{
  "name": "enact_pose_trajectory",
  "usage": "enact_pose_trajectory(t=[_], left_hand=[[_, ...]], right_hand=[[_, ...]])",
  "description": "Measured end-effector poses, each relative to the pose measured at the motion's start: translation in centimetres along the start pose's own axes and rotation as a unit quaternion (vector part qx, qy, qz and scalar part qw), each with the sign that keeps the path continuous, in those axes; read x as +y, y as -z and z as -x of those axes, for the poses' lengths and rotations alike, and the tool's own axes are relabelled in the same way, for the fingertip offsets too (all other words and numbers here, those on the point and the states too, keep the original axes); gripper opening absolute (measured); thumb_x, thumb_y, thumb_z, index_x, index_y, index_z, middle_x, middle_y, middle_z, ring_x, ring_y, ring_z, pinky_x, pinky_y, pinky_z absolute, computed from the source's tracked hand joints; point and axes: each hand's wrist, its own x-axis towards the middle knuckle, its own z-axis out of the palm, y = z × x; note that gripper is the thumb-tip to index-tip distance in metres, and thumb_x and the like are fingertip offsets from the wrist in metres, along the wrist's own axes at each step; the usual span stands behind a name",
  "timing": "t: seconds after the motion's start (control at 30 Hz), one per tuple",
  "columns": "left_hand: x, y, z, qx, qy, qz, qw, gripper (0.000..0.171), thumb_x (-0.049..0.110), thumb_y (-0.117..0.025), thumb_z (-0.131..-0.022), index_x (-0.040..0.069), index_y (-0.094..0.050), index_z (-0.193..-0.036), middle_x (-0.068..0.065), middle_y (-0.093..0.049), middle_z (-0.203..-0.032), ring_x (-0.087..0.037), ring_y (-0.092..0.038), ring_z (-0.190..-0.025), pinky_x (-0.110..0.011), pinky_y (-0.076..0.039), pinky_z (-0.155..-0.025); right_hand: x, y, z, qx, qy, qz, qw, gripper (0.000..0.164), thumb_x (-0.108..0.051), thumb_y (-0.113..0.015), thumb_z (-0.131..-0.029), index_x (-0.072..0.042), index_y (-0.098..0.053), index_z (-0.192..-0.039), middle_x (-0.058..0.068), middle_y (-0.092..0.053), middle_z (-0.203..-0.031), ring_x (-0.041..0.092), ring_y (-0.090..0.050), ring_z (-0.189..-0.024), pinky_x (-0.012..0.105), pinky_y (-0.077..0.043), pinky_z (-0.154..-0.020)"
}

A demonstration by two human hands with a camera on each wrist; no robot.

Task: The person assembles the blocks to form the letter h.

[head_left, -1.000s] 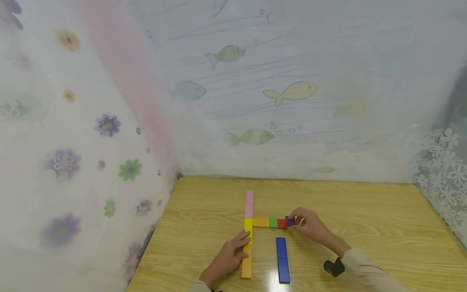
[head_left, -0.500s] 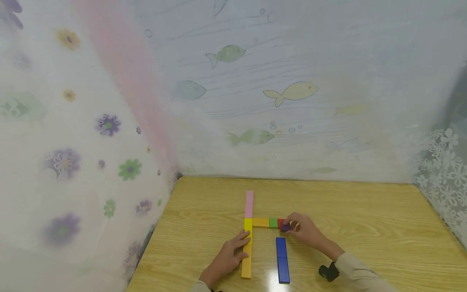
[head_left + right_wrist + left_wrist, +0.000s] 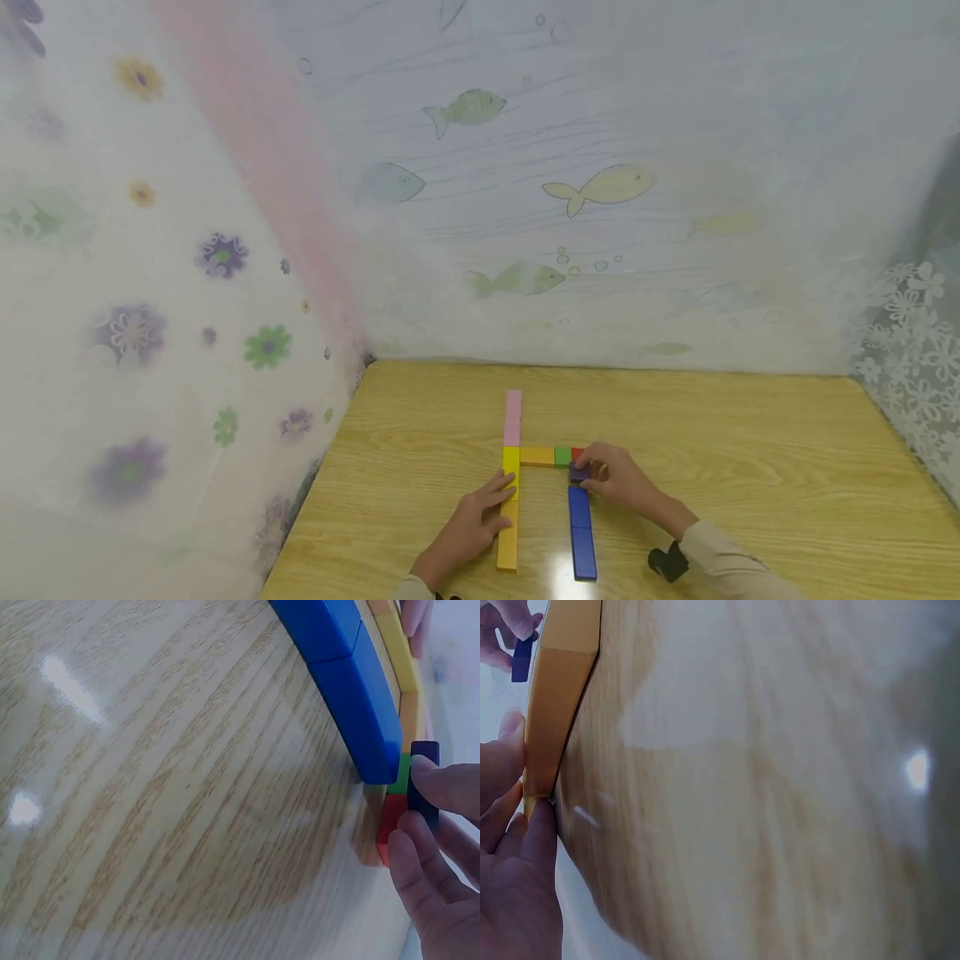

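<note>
In the head view my right hand [image 3: 626, 482] pinches a small dark purple block [image 3: 579, 473] between thumb and fingers. It is held between the red block [image 3: 577, 453] and the top end of two blue blocks [image 3: 581, 533]. The right wrist view shows that purple block [image 3: 424, 784] raised above the row, in front of the green block [image 3: 400, 774]. My left hand [image 3: 467, 529] rests its fingers on a yellow block [image 3: 511, 460] and its thumb on an orange block [image 3: 507, 550]. In the left wrist view its fingertips touch the side of the orange block [image 3: 559, 705].
Pink blocks [image 3: 512, 418] continue the left column upward. Another orange block [image 3: 537, 457] and a green block [image 3: 562, 456] run rightward from it. A wood-grain table [image 3: 420, 417] lies underneath, bordered by printed fabric [image 3: 450, 333]. A black device [image 3: 667, 562] is at the right wrist.
My right hand has brought the purple block leftward and towards me, from the red block's right end to just above the blue blocks. The left hand has stayed in place.
</note>
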Motion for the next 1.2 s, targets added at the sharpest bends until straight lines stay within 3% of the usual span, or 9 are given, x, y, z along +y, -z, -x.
enact_pose_trajectory(t=[0.4,0.97,1.1,1.2], left_hand=[[-0.4,-0.2,0.2,-0.005,0.020,0.016,0.9997,0.047,0.016,-0.063,-0.090,0.000,-0.052,-0.132,-0.005,-0.037,-0.148,-0.028,-0.027,-0.138,-0.044,-0.030,-0.108],[-0.1,-0.1,0.1,-0.003,0.026,0.021,0.9994,0.047,0.012,-0.063,-0.090,-0.001,-0.051,-0.133,-0.006,-0.036,-0.149,-0.028,-0.026,-0.139,-0.043,-0.028,-0.109],[-0.2,-0.2,0.1,-0.003,0.026,0.020,0.9995,0.047,0.012,-0.063,-0.090,0.000,-0.051,-0.133,-0.006,-0.036,-0.149,-0.028,-0.026,-0.139,-0.043,-0.028,-0.109],[-0.4,-0.2,0.1,-0.005,0.025,0.017,0.9995,0.047,0.014,-0.062,-0.090,0.000,-0.051,-0.134,-0.005,-0.036,-0.149,-0.027,-0.026,-0.139,-0.042,-0.028,-0.109]], right_hand=[[0.1,-0.2,0.0,-0.019,-0.001,0.030,0.999,0.019,0.002,-0.073,-0.077,-0.005,-0.066,-0.093,0.004,-0.061,-0.091,0.010,-0.054,-0.075,0.024,-0.051,-0.061],[0.1,-0.4,0.2,-0.015,0.065,0.092,0.993,0.013,0.002,-0.072,-0.080,-0.003,-0.070,-0.092,0.006,-0.057,-0.099,0.013,-0.057,-0.079,0.024,-0.051,-0.062],[-0.5,-0.4,0.4,-0.031,0.076,0.141,0.987,0.016,-0.011,-0.075,-0.081,-0.005,-0.070,-0.095,0.005,-0.058,-0.101,0.016,-0.058,-0.086,0.030,-0.053,-0.070],[-1.1,-0.4,0.9,-0.045,0.074,0.192,0.978,0.030,-0.028,-0.076,-0.080,-0.007,-0.070,-0.100,0.006,-0.060,-0.108,0.020,-0.059,-0.096,0.037,-0.054,-0.079]])
